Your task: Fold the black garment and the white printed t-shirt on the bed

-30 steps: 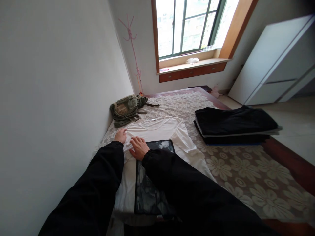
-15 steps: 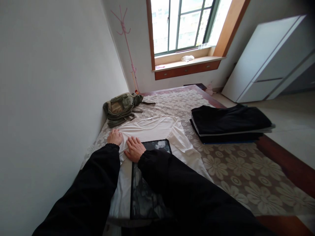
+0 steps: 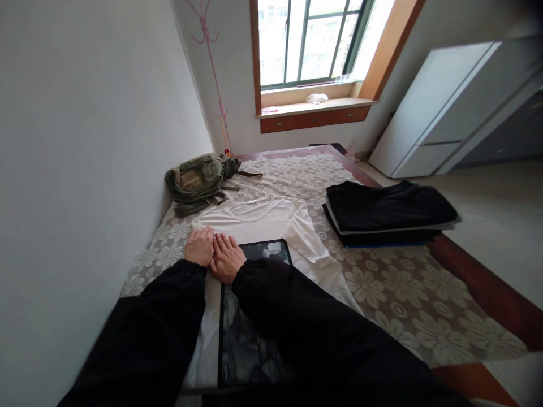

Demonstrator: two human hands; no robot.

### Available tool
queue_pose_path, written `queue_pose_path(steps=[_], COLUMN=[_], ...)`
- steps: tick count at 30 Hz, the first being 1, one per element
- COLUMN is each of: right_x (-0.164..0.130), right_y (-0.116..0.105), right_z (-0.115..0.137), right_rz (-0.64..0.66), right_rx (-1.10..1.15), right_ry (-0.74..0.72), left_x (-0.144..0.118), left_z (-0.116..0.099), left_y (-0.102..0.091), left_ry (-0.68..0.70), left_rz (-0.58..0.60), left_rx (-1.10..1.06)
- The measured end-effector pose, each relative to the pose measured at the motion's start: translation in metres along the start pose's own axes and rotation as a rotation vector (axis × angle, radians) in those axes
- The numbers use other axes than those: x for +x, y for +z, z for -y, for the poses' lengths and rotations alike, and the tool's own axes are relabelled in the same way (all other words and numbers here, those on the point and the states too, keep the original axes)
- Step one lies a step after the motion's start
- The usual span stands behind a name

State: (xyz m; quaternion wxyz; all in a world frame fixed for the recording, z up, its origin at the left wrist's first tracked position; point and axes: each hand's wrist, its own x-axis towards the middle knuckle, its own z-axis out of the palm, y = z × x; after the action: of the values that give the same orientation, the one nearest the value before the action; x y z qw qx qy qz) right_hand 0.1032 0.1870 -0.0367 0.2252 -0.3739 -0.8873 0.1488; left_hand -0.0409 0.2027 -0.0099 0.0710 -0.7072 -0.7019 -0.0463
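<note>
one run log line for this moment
left hand: on white shirt | right hand: on white shirt, beside left hand | backpack: past white shirt | folded dark clothes: right of white shirt

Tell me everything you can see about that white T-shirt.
The white T-shirt looks thin and soft, with a wide round neckline, a short sleeve spread at picture right and a dark, black-bordered print. Slightly wrinkled, it lies on the floral bedspread, neckline away from the person. The left grip and right grip rest on it side by side.
</note>
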Motion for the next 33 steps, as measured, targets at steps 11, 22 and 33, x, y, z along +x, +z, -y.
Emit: queue_pose_path(steps=[11, 22, 33], right_x=[0.002, -0.039, -0.046], right_y=[-0.034, -0.168, -0.152], right_z=[-0.015, -0.170, -0.188], right_rz=[0.115, 0.289, 0.193], right_rx=[-0.082, -0.134, -0.046], right_ry=[-0.029, -0.031, -0.097], left_x=[-0.008, -0.011, -0.012], left_z=[0.012, 0.010, 0.009], left_y=[0.020, 0.022, 0.018], left_ry=[-0.093, -0.091, -0.087], left_rz=[-0.001, 0.023, -0.004], left_rx=[-0.186, -0.181, -0.196])
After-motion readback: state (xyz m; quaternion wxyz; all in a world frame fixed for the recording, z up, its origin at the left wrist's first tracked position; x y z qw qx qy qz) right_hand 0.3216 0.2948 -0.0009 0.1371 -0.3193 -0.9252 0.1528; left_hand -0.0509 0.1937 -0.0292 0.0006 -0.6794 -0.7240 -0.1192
